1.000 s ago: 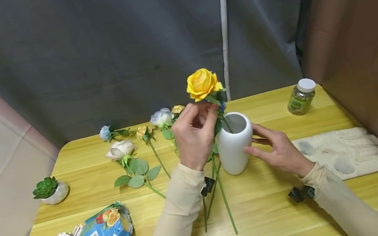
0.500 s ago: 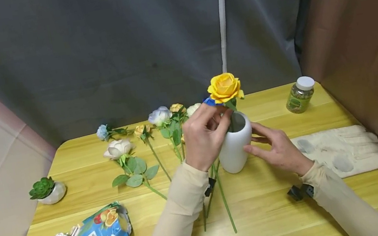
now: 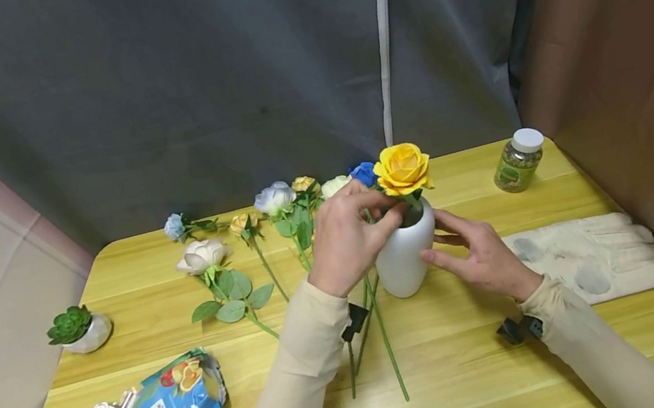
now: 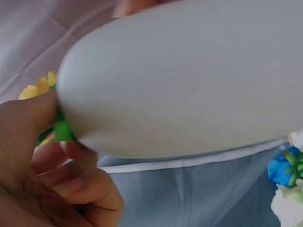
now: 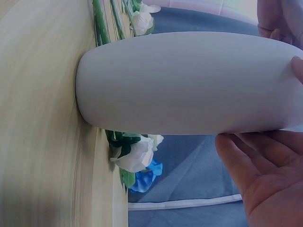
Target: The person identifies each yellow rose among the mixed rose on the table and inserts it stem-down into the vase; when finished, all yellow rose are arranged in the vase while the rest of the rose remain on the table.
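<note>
Nearest the viewer, loose green stems (image 3: 388, 347) are seen lying on the wooden table (image 3: 458, 383), running from near to far toward the base of the white vase (image 3: 402, 265). The vase stands upright at the middle of the table, its long axis vertical and its mouth facing up.

On the right of the vase, the right hand (image 3: 485, 257) is laid against its side. Its fingers (image 3: 445, 240) are held straight and slightly spread, touching the wall without curling round it; in the right wrist view the open palm (image 5: 265, 179) is seen just beside the vase body (image 5: 189, 82).

On the left of the vase and a little farther off, the left hand (image 3: 348, 240) is raised to the rim. Its thumb and fingers are pressed together in a pinch on the short green neck just under the yellow rose (image 3: 402, 168); in the left wrist view the thumb (image 4: 28, 127) is seen against a scrap of green at the vase's shoulder. The bloom sits directly above the mouth, and the stem is judged to run straight down into the vase, along the vase's own axis, though the part inside is hidden. The left hand is therefore the nearer one to the rose, which lies to the right of and just above its fingertips.

Farther still, blue, white and pale roses (image 3: 275, 199) lie flat on the table.
</note>
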`<state>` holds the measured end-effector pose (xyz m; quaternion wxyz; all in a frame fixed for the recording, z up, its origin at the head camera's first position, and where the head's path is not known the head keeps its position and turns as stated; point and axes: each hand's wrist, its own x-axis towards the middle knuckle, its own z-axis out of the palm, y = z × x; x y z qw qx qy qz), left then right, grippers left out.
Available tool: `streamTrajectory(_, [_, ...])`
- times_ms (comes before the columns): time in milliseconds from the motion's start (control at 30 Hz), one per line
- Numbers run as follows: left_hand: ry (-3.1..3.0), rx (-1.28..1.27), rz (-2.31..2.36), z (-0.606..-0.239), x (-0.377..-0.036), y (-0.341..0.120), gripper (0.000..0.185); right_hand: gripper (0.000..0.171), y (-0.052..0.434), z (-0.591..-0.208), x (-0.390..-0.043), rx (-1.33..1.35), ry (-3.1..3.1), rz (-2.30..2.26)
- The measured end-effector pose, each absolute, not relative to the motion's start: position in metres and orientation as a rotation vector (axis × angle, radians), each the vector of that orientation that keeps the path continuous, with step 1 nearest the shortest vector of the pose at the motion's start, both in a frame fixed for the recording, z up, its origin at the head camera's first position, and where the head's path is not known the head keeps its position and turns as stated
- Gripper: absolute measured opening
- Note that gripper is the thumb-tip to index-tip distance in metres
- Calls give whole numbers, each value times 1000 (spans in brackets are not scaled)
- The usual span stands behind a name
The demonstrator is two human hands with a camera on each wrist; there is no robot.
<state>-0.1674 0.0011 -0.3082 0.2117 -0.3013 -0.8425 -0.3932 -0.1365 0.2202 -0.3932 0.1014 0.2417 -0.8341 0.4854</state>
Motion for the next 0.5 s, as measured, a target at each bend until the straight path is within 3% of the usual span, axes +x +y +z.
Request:
streamTrajectory(267, [-2341, -737, -1230, -298, -160, -16, 10, 61, 219, -393, -137, 718, -2464, 1427])
streamTrajectory(500, [-2261, -566, -1300, -301, -166, -65, 11, 60, 220, -392, -135, 684, -2474, 1414])
